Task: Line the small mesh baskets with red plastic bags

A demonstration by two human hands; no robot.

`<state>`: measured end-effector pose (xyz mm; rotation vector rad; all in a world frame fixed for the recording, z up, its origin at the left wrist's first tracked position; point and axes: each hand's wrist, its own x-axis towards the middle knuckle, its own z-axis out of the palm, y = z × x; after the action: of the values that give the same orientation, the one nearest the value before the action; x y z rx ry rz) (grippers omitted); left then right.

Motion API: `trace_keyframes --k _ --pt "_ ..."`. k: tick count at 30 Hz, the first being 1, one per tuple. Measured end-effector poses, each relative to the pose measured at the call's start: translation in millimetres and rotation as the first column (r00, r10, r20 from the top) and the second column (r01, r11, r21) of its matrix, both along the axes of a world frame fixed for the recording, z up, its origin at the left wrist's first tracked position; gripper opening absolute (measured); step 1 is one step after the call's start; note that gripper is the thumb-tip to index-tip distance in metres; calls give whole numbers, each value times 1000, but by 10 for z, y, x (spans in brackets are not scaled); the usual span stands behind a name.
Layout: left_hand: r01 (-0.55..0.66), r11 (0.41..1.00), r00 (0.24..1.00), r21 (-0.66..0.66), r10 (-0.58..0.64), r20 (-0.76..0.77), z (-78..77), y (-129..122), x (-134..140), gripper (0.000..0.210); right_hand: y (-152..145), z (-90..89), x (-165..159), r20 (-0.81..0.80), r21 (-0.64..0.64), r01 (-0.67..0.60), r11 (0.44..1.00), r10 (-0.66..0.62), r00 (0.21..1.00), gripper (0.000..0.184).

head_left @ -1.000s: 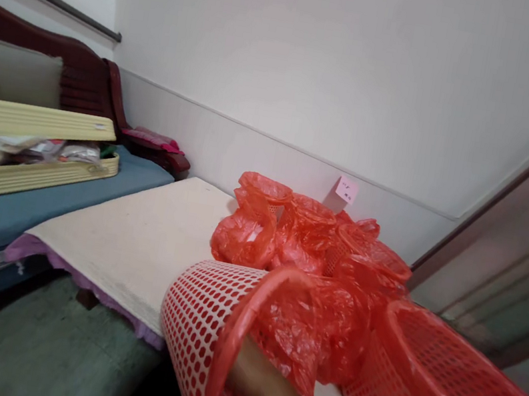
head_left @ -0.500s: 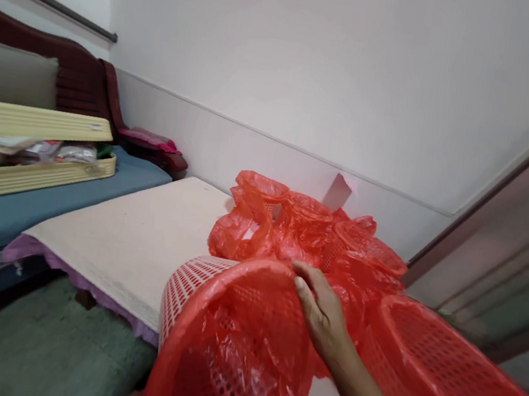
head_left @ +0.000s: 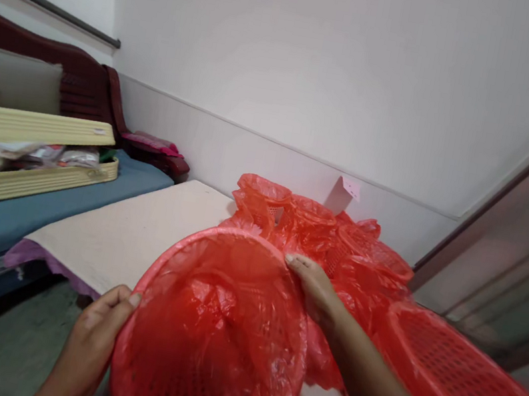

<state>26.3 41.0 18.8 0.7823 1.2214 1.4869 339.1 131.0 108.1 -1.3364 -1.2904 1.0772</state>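
Between my hands is a round red plastic basket with holes in its wall, its mouth tilted toward me. A thin red plastic bag lines its inside and is stretched over the rim. My left hand grips the rim on the left, thumb on top. At the upper right of the rim, my right hand is closed on the edge, with its fingers partly hidden behind the basket. Just beyond it stand several red baskets covered with red plastic bags.
A large red basket is close on the right. The baskets rest on a pale board over a purple cloth. To the left, an open yellow suitcase full of packets lies on a blue bed. A white wall stands behind.
The basket's mouth has turned to face me more directly. My left hand has come up into view and taken the left rim, while my right hand keeps its hold.
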Motion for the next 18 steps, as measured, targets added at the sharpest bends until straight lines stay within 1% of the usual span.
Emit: trace_keyframes --k 2,3,7,11,14,16,18 --pt "5 1000 999 -4 -5 -52 77 104 -36 48 79 -23 -28 -185 -90 -22 996 5 983 24" --pt "7 1000 997 -9 -7 -71 106 153 -60 48 112 -34 -42 -222 -112 -35 993 9 975 21" --pt "28 999 996 -28 -31 -85 161 284 -162 48 188 -70 -98 -242 -167 -85 982 43 969 13" --pt "53 998 997 -38 -55 -56 149 305 -223 44 222 -85 -174 -220 -212 -118 970 70 973 6" --pt "49 998 998 -25 -50 -40 140 306 -236 42 248 -99 -236 -164 -230 -133 964 96 982 5" --pt "34 999 999 -16 -34 -40 144 318 -235 41 276 -117 -251 -104 -212 -116 970 95 990 7" --pt "22 1000 999 -12 -22 -26 155 335 -227 41 315 -136 -226 -19 -159 -76 984 74 997 9"
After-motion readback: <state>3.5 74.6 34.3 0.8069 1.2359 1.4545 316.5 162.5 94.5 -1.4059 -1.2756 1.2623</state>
